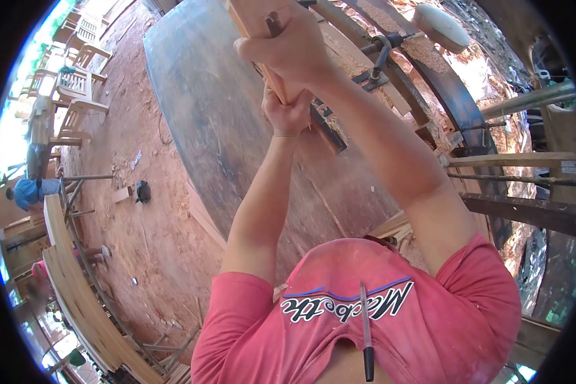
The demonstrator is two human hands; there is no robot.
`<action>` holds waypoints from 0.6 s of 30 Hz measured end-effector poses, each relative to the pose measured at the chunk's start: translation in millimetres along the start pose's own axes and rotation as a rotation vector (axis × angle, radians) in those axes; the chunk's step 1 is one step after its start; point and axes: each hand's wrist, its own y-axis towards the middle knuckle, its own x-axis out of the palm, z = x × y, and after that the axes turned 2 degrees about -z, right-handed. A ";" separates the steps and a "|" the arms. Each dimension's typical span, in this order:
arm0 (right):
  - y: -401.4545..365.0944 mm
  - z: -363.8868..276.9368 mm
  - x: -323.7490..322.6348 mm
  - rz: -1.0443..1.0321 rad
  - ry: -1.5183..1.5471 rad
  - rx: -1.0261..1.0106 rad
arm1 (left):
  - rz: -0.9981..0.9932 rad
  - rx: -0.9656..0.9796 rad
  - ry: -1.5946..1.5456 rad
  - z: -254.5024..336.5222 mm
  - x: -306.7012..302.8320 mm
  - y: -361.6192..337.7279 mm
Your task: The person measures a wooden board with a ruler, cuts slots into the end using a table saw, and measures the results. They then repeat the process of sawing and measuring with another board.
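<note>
A light wooden board (246, 16) is held out over the metal-topped table (205, 83), running off the upper edge of the view. My right hand (294, 48) is closed on it from the right, thumb across its face, beside a short dark peg-like part (273, 24). Nearer to me, my left hand (287, 115) grips the board's lower end, its fingers partly hidden. A dark metal bar (326, 131) with wood shavings on it lies just right of my left hand.
Metal rails with a clamp-like fitting (381, 54) and sawdust are at the upper right, near a pale rounded object (441, 29). Wooden chairs (77, 102) stand on the dirt ground at left. A person in blue (27, 193) is behind long curved timber (77, 294).
</note>
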 end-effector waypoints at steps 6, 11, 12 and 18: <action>9.7 4.1 3.4 -0.025 -0.084 0.136 | 0.001 -0.052 0.025 -2.4 -2.5 7.0; 14.1 8.5 6.8 -0.002 -0.098 0.142 | -0.002 -0.083 0.023 -7.4 -3.8 11.9; 14.9 8.7 7.5 0.009 -0.088 0.141 | 0.005 -0.070 0.069 -9.3 -4.1 13.3; 23.5 20.6 9.8 -0.009 -0.127 0.110 | 0.027 -0.043 -0.094 -11.8 0.0 26.0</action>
